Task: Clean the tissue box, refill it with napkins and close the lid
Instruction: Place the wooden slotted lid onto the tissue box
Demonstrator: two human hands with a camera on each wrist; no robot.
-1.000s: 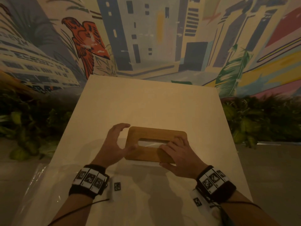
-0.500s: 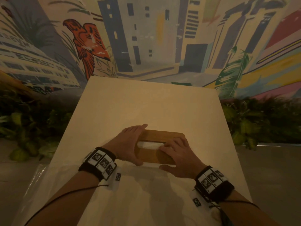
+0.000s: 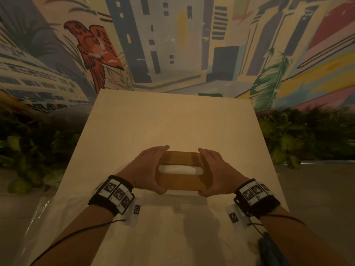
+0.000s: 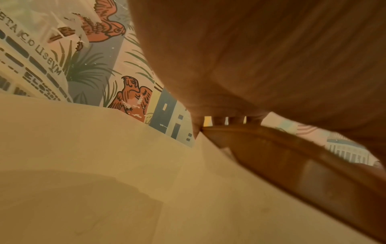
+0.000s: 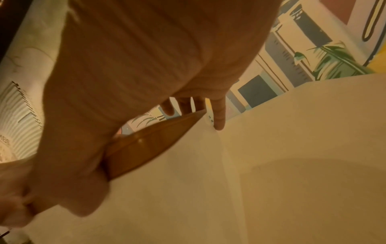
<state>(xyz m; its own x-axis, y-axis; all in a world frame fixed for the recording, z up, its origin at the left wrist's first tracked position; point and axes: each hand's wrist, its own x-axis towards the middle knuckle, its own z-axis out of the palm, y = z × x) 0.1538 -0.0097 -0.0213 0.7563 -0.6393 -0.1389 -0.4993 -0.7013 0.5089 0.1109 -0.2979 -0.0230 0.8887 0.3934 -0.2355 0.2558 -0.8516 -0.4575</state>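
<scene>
1. The tissue box (image 3: 180,181) was a flat rectangular thing of smooth, glossy brown wood with rounded corners; it sat on the pale, matte surface (image 3: 172,121), near its front half.
2. Its wooden lid (image 3: 181,156) lay closed on top, with one long oval slot in the middle, and white, soft-looking napkins (image 3: 179,169) showed through that slot.
3. The left hand (image 3: 148,169) clasped the box's left end, fingers stretched along the far edge and thumb curled round the near corner.
4. The right hand (image 3: 216,171) clasped the box's right end in the same way, thumb at the near corner; in the right wrist view one fingertip (image 5: 218,125) touched the surface just beyond the box's far corner.
5. From the left wrist view the box's side (image 4: 292,165) was a dark, shiny brown band, mostly hidden under the palm.
6. Each wrist bore one black band (image 3: 111,194) with white square-patterned tags, two bands in all, and thin black cables ran back from them along the forearms.
7. Two small white tags with black patterns (image 3: 136,209) lay on the surface nearer the person than the box, one by each wrist.
8. Clear crinkled plastic film (image 3: 41,208) lay at the surface's left near corner.
9. Behind the box stood a painted wall (image 3: 172,45) with flat blocky buildings, one red bird and green fronds.
10. Dark leafy plants (image 3: 307,139) flanked the surface on both sides of the box.
</scene>
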